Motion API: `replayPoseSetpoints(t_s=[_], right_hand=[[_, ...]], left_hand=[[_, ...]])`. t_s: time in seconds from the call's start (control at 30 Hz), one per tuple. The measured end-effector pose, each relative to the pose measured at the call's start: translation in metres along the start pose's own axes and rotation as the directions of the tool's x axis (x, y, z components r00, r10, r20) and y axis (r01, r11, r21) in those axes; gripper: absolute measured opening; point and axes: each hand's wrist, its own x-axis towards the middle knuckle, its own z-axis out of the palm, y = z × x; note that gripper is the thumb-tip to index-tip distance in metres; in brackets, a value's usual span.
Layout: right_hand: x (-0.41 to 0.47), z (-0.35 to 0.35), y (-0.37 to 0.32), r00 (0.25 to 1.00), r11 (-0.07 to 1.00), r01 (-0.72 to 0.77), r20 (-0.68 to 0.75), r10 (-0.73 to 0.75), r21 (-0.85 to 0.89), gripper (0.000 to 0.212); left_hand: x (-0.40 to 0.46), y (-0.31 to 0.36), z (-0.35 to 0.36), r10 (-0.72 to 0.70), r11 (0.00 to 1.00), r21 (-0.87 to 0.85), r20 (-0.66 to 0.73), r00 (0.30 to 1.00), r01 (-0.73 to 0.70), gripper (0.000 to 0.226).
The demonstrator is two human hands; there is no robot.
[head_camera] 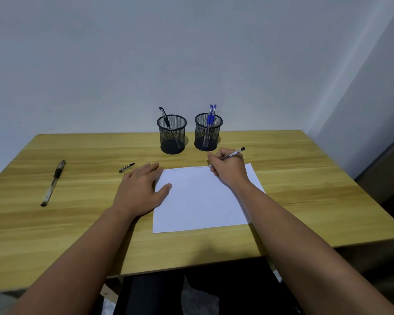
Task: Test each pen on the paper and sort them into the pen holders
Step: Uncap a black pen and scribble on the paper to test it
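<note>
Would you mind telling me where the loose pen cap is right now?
In the head view the pen cap lies on the table, just left of the left hand's fingertips and in front of the left pen holder.

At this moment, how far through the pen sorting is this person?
Three pens look sorted: one black pen in the left holder, two blue pens in the right holder. In hand: the right hand grips a pen at the far edge of the paper, which the left hand steadies. Left: one pen lying on the table, plus a loose cap.
</note>
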Motion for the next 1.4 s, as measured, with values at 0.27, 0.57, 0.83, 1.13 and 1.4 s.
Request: replayPoseSetpoints(t_s=[0.27,0.57,0.83,1.13,1.4], right_hand=[[-0.0034,0.0005,-0.0021,1.0,0.996,0.022,-0.003,-0.023,-0.084,0.038],[-0.0055,-0.0006,-0.003,0.999,0.992,0.049,0.001,-0.049,-0.117,0.033],[-0.002,-0.0002,0.0005,0.999,0.994,0.039,-0.016,-0.041,-0.103,0.039],[0.0002,0.0012,0.0034,0.997,0.988,0.052,-0.053,-0.061,-0.146,0.036],[0.0011,-0.001,0.0044,0.993,0.978,0.08,-0.075,-0.096,-0.191,0.041]], left_hand=[[-0.0042,-0.0078,-0.0007,0.034,0.998,0.041,0.046,0.998,-0.036,0.084],[-0.006,-0.0062,-0.0007,0.024,0.997,0.074,0.039,0.999,-0.026,0.082],[-0.0059,-0.0063,-0.0001,0.021,0.998,0.066,0.035,0.999,-0.023,0.082],[-0.0059,-0.0064,-0.0008,0.009,0.998,0.064,0.043,0.999,-0.012,0.082],[-0.0062,-0.0058,-0.0016,0.008,0.998,0.059,0.041,0.999,-0.01,0.083]])
